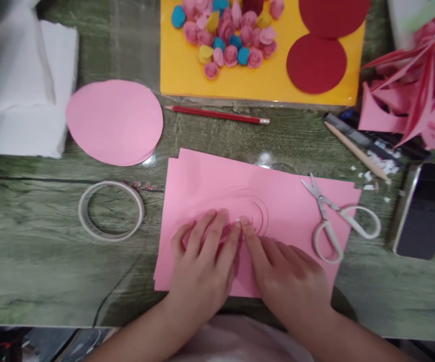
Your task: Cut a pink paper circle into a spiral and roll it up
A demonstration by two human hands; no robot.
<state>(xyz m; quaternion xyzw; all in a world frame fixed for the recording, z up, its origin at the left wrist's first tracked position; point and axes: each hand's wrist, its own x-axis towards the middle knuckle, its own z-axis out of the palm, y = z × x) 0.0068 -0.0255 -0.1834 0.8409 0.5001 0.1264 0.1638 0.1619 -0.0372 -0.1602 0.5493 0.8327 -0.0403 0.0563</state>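
A pink spiral-cut paper circle (253, 208) lies on a stack of pink paper sheets (209, 176) near the table's front edge. My left hand (202, 261) rests flat on the spiral's left part with fingers stretched out and slightly apart. My right hand (285, 276) points its forefinger onto the spiral's centre, its other fingers curled under. The fingertips of both hands meet there. White-handled scissors (330, 221) lie on the sheets just right of my right hand.
A tape roll (110, 210) lies to the left, a pink paper disc (114, 121) behind it. A red pencil (217, 114), a yellow board (187, 70) with several paper roses and red discs, pink paper scraps (413, 105), a phone (424, 211) and white tissue (17, 85) ring the area.
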